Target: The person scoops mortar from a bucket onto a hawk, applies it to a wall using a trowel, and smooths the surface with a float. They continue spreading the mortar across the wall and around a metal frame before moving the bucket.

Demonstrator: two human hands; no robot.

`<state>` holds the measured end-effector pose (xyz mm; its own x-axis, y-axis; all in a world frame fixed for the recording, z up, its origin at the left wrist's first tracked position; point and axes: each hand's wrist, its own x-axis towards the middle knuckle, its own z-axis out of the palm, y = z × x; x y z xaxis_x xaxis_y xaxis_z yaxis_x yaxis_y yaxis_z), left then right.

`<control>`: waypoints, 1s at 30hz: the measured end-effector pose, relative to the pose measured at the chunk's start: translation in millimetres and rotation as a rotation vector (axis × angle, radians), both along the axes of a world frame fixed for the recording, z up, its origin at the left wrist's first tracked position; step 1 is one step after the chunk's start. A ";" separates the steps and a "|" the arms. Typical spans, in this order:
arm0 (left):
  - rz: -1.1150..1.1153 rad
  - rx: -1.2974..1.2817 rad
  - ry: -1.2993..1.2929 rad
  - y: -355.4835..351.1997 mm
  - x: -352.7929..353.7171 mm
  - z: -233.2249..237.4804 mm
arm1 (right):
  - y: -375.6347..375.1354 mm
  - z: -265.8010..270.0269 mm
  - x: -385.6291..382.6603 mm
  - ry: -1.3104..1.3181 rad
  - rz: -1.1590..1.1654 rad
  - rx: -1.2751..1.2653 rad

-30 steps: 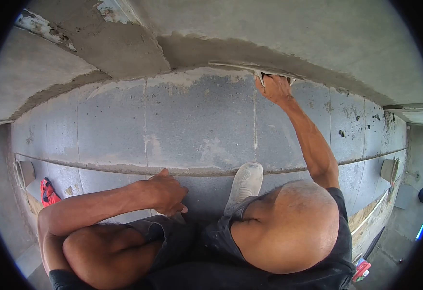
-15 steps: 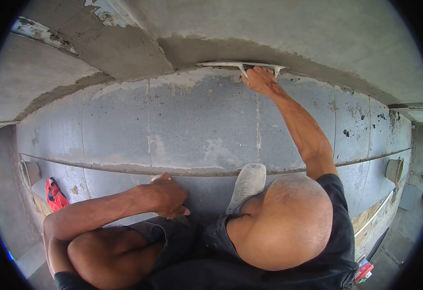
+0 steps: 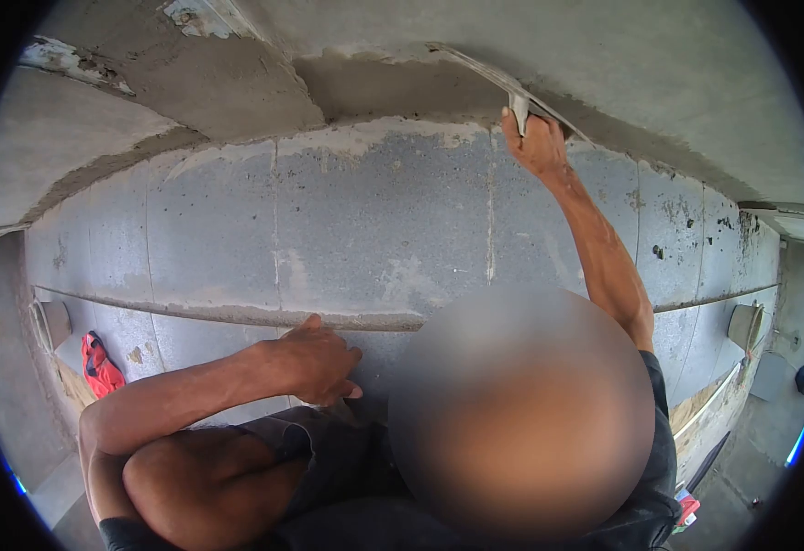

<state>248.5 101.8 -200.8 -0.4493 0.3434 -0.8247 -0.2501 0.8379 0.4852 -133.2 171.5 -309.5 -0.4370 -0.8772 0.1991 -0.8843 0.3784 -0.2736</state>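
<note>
My right hand [image 3: 540, 147] is wrapped around the handle of a long plastering float [image 3: 489, 73]. The float's blade lies slanted against the strip of wet grey plaster [image 3: 374, 87] at the wall's foot, its left end higher up. My left hand [image 3: 319, 363] hangs near my left knee, above the lower tiled step. Its fingers are loosely bent, with the thumb and one finger apart, and nothing shows in them. The finger undersides are hidden.
Grey tiles [image 3: 374, 220] form a ledge below the plaster, with a step edge [image 3: 191, 310] in front. A red cloth-like item [image 3: 101, 367] lies at left. Bucket-like containers stand at left [image 3: 55, 323] and right [image 3: 743, 326]. A blurred round patch covers my right knee area.
The float has moved up and to the right and turned from nearly level to slanted, with my right hand around its handle. My left hand has stayed almost in place.
</note>
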 end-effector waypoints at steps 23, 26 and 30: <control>0.022 0.009 -0.016 -6.0 9.5 -6.1 | 15.3 0.7 -44.6 0.085 0.037 0.038; 0.017 0.007 0.046 -3.8 14.8 -10.5 | 36.2 -2.0 -46.8 0.012 0.006 -0.089; -0.016 0.018 -0.026 -1.9 5.9 -7.0 | 24.8 -31.1 -18.2 0.287 0.202 -0.084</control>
